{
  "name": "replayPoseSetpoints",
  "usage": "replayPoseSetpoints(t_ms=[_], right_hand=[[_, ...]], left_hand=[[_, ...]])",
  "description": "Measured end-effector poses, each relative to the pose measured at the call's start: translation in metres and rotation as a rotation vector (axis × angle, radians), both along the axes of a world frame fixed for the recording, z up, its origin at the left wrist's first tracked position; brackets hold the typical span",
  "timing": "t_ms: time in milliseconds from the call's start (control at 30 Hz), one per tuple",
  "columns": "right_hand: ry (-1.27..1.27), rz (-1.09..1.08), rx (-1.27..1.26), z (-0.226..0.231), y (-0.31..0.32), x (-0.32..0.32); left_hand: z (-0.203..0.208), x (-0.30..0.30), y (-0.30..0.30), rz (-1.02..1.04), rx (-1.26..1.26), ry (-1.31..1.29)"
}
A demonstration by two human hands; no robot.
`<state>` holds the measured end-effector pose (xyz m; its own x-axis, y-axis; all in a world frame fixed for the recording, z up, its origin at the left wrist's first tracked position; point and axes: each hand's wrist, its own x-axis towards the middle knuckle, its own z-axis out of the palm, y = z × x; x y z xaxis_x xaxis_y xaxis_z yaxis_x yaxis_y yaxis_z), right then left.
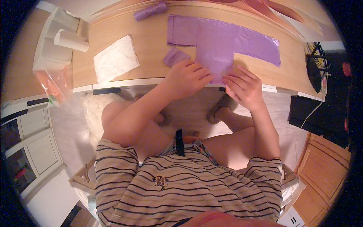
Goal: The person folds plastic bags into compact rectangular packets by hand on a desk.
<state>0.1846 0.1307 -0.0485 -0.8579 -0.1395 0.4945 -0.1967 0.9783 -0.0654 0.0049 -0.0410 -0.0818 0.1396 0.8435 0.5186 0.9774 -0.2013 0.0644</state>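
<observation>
Wooden desk, pale floor — both hands half-curled at the purple sheet, grip unclear.

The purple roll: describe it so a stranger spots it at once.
Find the pale wooden desk and look to its far side. There, beyond and slightly left of the spread purple sheets, lies the purple roll. Unlike the small purple piece by the left hand, it is rolled into a slim cylinder and lies out by itself.
</observation>
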Motion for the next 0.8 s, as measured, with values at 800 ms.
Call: replayPoseSetpoints(t_ms=[800], right_hand=[[-0.276, -0.342, -0.991, -0.009, 0.005, 0.003]], left_hand=[[0.015, -0.007, -0.002, 0.159, -0.097, -0.582]])
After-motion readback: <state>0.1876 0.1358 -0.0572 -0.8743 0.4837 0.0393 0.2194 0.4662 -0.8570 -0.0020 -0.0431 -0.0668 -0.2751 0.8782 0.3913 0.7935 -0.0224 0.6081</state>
